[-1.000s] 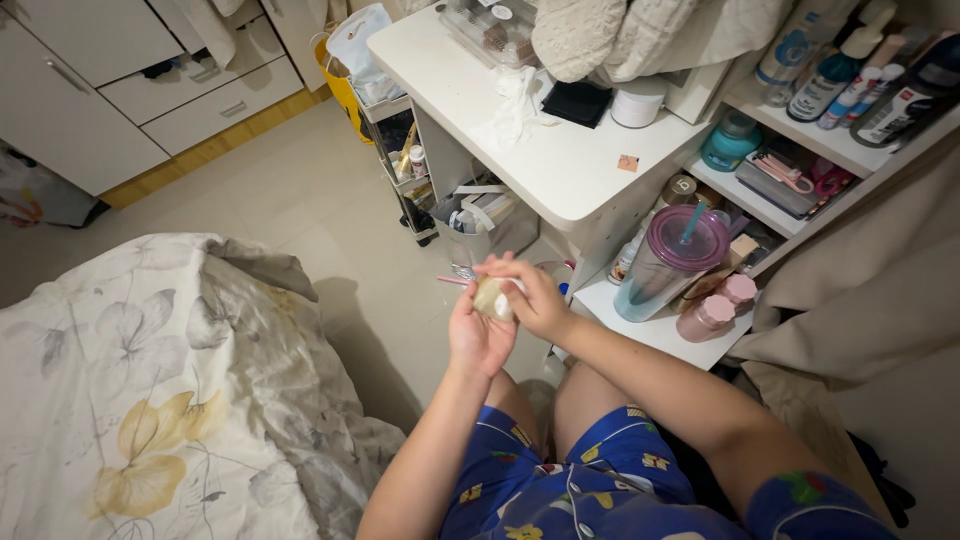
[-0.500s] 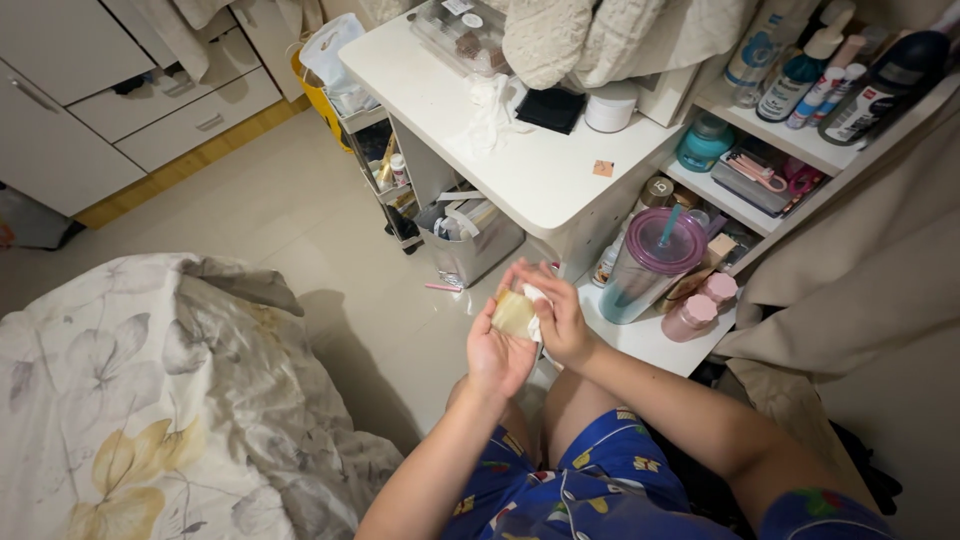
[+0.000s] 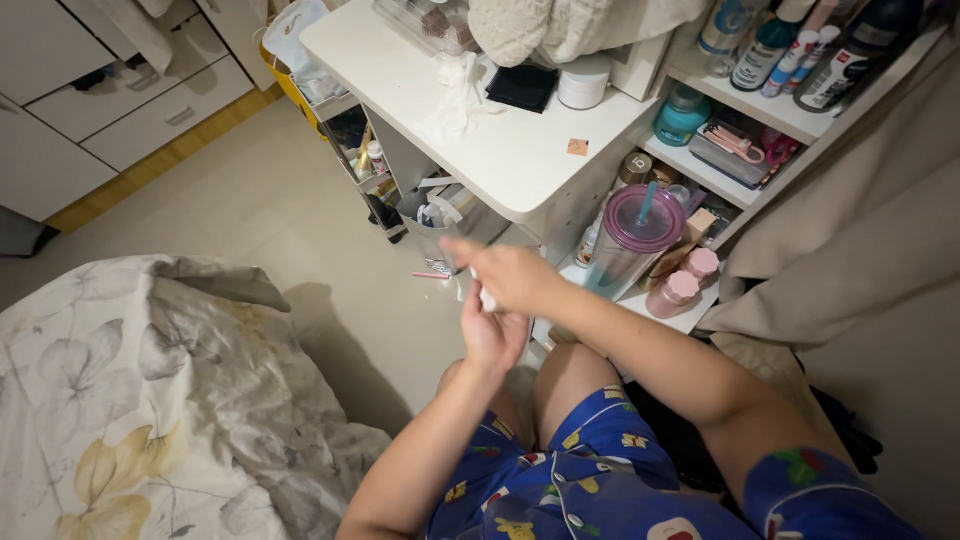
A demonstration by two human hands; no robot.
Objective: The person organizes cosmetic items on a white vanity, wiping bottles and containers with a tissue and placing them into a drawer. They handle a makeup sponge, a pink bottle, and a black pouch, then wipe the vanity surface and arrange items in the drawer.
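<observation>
Head view shows 2 bare hands meeting above the floor, just in front of the knees. Left hand is palm-up and cupped, likely so it can serve as a bed for the small pale thing that lies in it. Right hand lies flat across the top, fingers stretched toward 10 o'clock, pressing or rubbing down on that thing; it looks sandwiched between the 2 palms. Only a sliver of it shows, at the gap between the hands, so I cannot tell its shape, its long axis or which way it points; the sliver itself runs roughly 12 to 6 o'clock. Neither hand is wide open nor a fist: the left curls loosely around the thing, the right is flattened on it.

At 1 o'clock from the hands stands a tumbler with a purple lid and straw, on a low shelf beside 2 pink jars. A white worktop lies at 12 o'clock, carrying a black pad and a white tub. A floral quilt fills the 8 o'clock corner.
</observation>
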